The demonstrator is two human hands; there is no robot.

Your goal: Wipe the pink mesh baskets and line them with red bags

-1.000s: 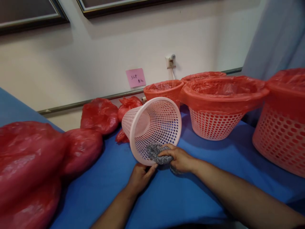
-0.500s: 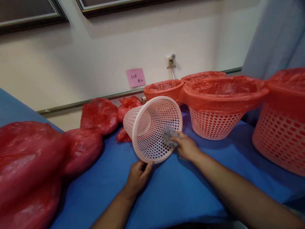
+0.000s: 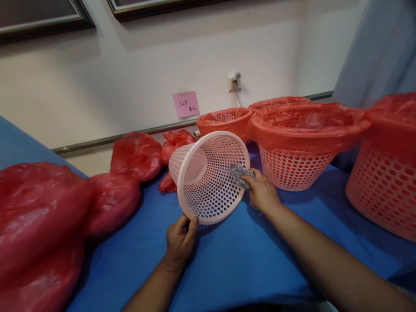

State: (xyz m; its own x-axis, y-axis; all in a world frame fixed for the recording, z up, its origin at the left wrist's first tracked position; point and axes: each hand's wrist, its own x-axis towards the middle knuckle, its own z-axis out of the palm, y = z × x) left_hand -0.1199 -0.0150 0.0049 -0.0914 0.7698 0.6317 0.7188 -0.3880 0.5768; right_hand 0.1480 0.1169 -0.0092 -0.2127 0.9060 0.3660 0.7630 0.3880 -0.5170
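A pale pink perforated plastic basket (image 3: 194,167) lies tilted on its side on the blue cloth, its mouth facing me. My left hand (image 3: 182,238) grips the lower left of its rim, thumb on the near side and fingers partly hidden behind. Bunched in my right hand (image 3: 262,190) is a grey cloth (image 3: 241,176), which lies against the inner wall near the right side of the rim. The fingers of that hand are closed around the cloth.
Lined with red bags, a pink basket (image 3: 295,167) and a larger one (image 3: 383,190) stand at the right, others behind. Filled red plastic bags (image 3: 42,208) crowd the left. The blue-covered table (image 3: 227,268) meets a wall with a socket (image 3: 234,83) and pink note (image 3: 186,104).
The grey cloth and my right hand have moved slightly up and right along the basket's inside. My left hand has shifted left along the rim, and the basket has turned a little.
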